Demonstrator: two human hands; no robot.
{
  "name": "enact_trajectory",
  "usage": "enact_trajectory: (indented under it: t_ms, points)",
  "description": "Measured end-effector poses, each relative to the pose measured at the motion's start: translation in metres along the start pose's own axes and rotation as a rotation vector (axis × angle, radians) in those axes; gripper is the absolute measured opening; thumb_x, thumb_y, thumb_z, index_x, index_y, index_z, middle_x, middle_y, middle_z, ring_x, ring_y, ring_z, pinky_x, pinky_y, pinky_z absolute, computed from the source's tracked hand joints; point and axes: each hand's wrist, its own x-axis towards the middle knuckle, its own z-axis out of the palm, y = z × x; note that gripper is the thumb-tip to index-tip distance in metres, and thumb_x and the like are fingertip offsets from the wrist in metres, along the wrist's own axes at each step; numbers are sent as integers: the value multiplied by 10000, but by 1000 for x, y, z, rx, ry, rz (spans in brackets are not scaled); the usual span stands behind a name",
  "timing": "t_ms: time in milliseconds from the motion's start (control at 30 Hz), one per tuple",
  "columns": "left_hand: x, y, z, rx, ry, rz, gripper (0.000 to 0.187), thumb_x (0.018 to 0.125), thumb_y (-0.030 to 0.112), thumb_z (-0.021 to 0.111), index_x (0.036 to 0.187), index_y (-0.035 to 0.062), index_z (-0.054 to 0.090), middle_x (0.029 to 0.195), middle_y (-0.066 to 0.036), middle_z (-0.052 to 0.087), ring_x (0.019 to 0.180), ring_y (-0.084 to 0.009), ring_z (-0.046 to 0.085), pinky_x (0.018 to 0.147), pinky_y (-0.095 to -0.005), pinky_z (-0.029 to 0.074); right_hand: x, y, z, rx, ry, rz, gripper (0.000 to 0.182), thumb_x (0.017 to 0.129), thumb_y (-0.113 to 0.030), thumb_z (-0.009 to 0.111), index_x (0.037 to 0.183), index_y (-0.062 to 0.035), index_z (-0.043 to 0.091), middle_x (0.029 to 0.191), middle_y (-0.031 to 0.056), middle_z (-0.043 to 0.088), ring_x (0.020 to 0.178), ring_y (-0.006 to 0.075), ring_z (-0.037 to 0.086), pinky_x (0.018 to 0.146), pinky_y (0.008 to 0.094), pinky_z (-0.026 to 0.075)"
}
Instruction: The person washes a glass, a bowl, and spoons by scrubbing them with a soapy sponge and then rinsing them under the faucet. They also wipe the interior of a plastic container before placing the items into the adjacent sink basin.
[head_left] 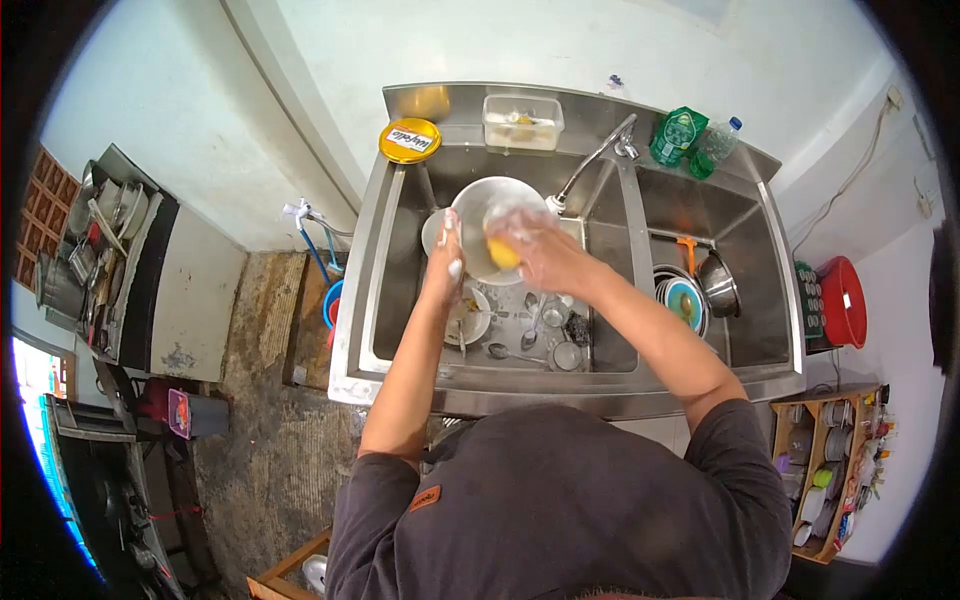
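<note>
A white bowl (478, 215), tilted towards me, is held over the left sink basin (400, 320). My left hand (446, 262) grips its left side, with suds on the fingers. Inside the bowl, my right hand (540, 250) presses a yellow sponge (503, 253); the fingers are blurred by motion. Another white dish (432, 232) shows partly behind my left hand. On the basin floor below lie a white plate (482, 318) with scraps on it, several spoons (515, 354), a glass (566, 356) and a dark scrubber (577, 327).
A faucet (600, 155) reaches over the left basin. Along the back ledge stand a yellow lid (410, 140), a clear plastic container (523, 122), a green pouch (678, 137) and a bottle (715, 148). The right basin holds stacked dishes (682, 300) and a metal pot (718, 284).
</note>
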Motion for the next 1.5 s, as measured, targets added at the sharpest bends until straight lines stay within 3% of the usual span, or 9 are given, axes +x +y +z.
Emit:
enact_trajectory:
  t_ms: [100, 167, 533, 733, 900, 1000, 1167, 1300, 1500]
  points:
    - [7, -15, 4, 24, 21, -30, 776, 984, 605, 310, 1456, -11, 310, 1478, -156, 368, 1351, -239, 361, 1110, -354, 287, 14, -12, 13, 33, 309, 202, 615, 728, -89, 643, 1312, -68, 451, 1376, 170, 413, 1302, 407, 384, 1094, 461, 338]
    - [-2, -4, 13, -45, 44, -53, 784, 945, 680, 311, 1325, 13, 472, 1232, -127, 572, 1132, -209, 549, 941, -338, 454, 18, -19, 25, 118, 222, 235, 630, 755, -145, 673, 1334, -69, 436, 1379, 178, 401, 1299, 406, 390, 1082, 467, 360]
    - [2, -7, -4, -211, -31, -78, 909, 895, 767, 136, 1291, 30, 491, 1215, -138, 581, 1101, -280, 581, 975, -397, 457, 26, -12, 60, 473, 278, -12, 487, 927, -342, 593, 1277, -33, 455, 1367, 230, 395, 1286, 422, 384, 1081, 459, 345]
    - [1, -23, -16, -113, -8, -105, 690, 954, 621, 404, 1288, 25, 505, 1193, -124, 581, 1048, -222, 592, 888, -365, 477, 21, -15, 47, 520, 115, 91, 443, 904, -275, 591, 1282, -62, 497, 1338, 163, 460, 1266, 364, 441, 1052, 442, 379]
    - [6, -26, -26, -71, 152, -177, 702, 983, 550, 417, 1364, -39, 432, 1282, -139, 542, 1141, -226, 539, 963, -354, 433, 15, 9, 30, 160, -142, 59, 486, 787, -254, 683, 1228, -97, 552, 1356, 93, 467, 1268, 320, 454, 1041, 444, 396]
    - [3, -28, -8, 81, 110, 19, 666, 1016, 494, 376, 1423, -34, 365, 1429, -147, 417, 1324, -212, 366, 1108, -322, 266, 14, 25, 49, -101, 122, 84, 516, 755, -231, 710, 1222, -97, 537, 1364, 108, 437, 1304, 345, 397, 1063, 432, 383]
    - [8, -27, -23, 74, 17, 1, 674, 1012, 508, 374, 1433, -18, 350, 1418, -149, 421, 1302, -210, 386, 1095, -325, 283, 24, 2, 63, 419, 149, 107, 541, 723, -148, 718, 1223, -89, 521, 1353, 128, 435, 1286, 369, 405, 1055, 445, 389]
    - [1, -24, -23, 70, 105, -70, 695, 994, 539, 398, 1425, -4, 363, 1382, -137, 448, 1242, -211, 421, 1073, -313, 295, 15, 24, 50, 87, 197, -9, 548, 718, -121, 714, 1230, -104, 520, 1350, 126, 438, 1254, 388, 427, 1045, 459, 396]
    - [6, -27, -26, 1, 109, -71, 668, 991, 486, 461, 1448, 15, 337, 1405, -124, 447, 1262, -227, 458, 1041, -348, 383, 34, -8, 64, 269, 377, 68, 520, 729, -178, 699, 1223, -107, 552, 1347, 128, 454, 1261, 356, 425, 1046, 478, 371]
